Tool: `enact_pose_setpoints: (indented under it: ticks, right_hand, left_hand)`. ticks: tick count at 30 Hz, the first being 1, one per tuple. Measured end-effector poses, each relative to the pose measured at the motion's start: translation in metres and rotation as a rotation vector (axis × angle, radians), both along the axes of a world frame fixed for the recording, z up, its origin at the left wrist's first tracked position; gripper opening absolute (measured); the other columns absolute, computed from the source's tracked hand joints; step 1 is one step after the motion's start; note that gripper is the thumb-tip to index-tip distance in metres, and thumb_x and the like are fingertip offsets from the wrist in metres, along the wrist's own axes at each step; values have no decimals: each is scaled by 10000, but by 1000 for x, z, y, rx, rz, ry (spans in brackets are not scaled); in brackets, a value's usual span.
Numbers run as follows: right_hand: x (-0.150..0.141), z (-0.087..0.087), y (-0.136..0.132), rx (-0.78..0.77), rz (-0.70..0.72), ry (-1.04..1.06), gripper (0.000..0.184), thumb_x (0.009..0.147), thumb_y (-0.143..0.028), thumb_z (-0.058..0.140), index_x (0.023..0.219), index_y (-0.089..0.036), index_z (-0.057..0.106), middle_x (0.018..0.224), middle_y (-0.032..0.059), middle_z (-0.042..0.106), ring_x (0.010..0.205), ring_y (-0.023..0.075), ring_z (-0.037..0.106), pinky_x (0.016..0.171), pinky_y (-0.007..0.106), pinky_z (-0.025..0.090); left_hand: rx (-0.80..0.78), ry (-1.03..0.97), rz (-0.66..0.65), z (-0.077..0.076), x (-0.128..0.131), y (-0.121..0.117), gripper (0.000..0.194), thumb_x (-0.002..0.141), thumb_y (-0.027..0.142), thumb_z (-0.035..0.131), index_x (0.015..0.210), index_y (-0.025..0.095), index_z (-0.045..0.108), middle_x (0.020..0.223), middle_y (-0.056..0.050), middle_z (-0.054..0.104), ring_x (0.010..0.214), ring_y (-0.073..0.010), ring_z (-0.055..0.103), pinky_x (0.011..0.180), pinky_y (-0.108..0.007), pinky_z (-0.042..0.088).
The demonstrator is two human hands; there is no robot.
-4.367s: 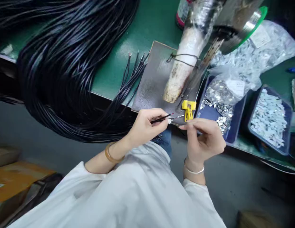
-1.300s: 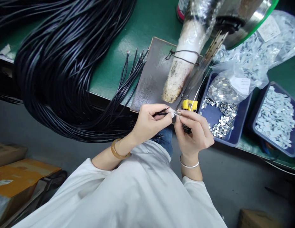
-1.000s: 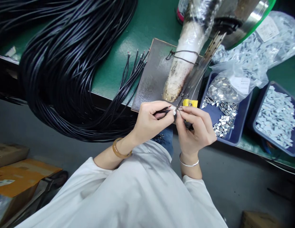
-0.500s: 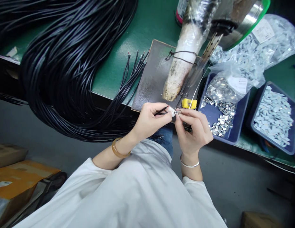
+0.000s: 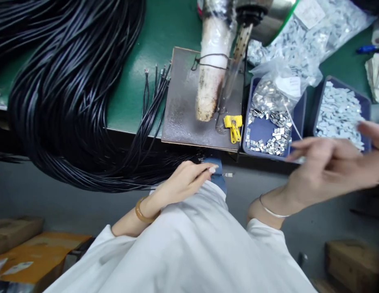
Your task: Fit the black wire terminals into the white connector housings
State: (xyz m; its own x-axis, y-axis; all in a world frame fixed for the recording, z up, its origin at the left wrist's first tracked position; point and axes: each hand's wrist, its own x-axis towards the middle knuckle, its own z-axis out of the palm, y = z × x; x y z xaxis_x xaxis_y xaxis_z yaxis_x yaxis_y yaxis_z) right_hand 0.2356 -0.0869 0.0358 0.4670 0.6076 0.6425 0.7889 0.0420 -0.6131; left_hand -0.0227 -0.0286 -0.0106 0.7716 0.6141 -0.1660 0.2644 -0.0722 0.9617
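Note:
My left hand (image 5: 189, 177) is closed in a pinch over my lap, with a small white piece (image 5: 211, 170) showing at the fingertips. The black cable held there is mostly hidden by the fingers. Just beyond the fingertips is a small silvery-white end piece (image 5: 228, 175); what it joins to is unclear. My right hand (image 5: 326, 169) is off to the right, below the trays, and smeared by motion. A thin silvery wire (image 5: 294, 122) runs to its fingers and seems to be held between them. A dark board (image 5: 185, 116) with a yellow clip-like piece (image 5: 233, 127) lies ahead.
A large bundle of black cables (image 5: 76, 89) covers the left side. A wrapped white tube (image 5: 207, 89) hangs over the board. Right of it stand a blue tray (image 5: 265, 131) of metal shells and another tray (image 5: 368, 106) of pale pieces, with filled plastic bags (image 5: 299, 40) behind.
My hands have parted. The left has come down and back toward my lap, still pinching. My right hand has swung far right, and the thin wire has moved with it. The view has shifted.

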Motion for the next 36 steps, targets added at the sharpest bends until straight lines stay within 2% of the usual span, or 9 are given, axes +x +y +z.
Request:
enact_pose_setpoints:
  ticks: [3,6,9,14,22,26,32,34,36]
  right_hand:
    - [-5,-10,16,-239,19,12,99,925,-263,578,999,-200,596,775,-11,636,633,107,670,577,251,490]
    - [8,-19,23,-424,-25,-117,56,879,-230,637,860,-192,602,731,-10,637,639,92,614,657,253,467]
    - [26,-22,26,-606,-85,-274,70,853,-199,654,808,-188,601,790,17,649,691,98,554,710,282,407]
    - [38,-18,39,-866,-92,-385,64,835,-165,597,772,-177,605,855,66,656,748,134,489,702,332,310]
    - [31,-19,61,-748,122,-166,87,719,-144,631,683,-192,569,675,8,608,637,135,504,671,303,352]
    - [42,-23,62,-635,190,28,59,733,-196,659,702,-197,608,700,-2,650,631,134,545,659,289,405]
    - [43,-18,52,-610,170,-45,90,784,-246,664,716,-210,617,729,4,663,651,142,566,657,291,425]
    - [38,-17,53,-662,217,-89,83,792,-231,652,720,-211,615,755,11,666,695,152,585,675,289,430]
    - [32,-17,58,-716,234,-140,86,790,-185,622,710,-207,596,754,10,654,713,152,587,684,285,419]
  left_hand:
    - [-144,-138,310,-3,-10,2,336,1001,367,501,1115,146,728,810,-67,752,668,-130,650,629,-223,474]
    - [-358,-395,613,2,-18,14,244,922,345,635,997,139,741,508,34,538,424,-63,410,435,-172,324]
    - [-491,-579,732,13,-22,28,197,757,262,782,915,158,726,462,93,356,400,-36,227,388,-157,219]
    - [-534,-709,741,31,-23,34,240,697,271,793,885,166,685,505,85,348,426,-42,214,375,-161,227]
    - [-399,-769,677,35,-8,22,129,760,229,771,845,191,681,547,61,482,418,-30,299,379,-136,263]
    - [-48,-742,625,34,7,9,54,821,187,736,869,212,742,738,8,671,518,-43,492,458,-145,397]
    - [639,-602,427,24,36,-12,253,823,9,666,1016,153,740,805,-38,760,658,-82,636,552,-171,458]
    - [550,-576,413,17,42,-14,203,855,37,643,999,144,737,749,-32,746,608,-78,627,517,-166,445]
    - [236,-539,456,10,45,-11,109,894,119,634,930,151,732,635,-7,691,510,-69,567,461,-172,405]
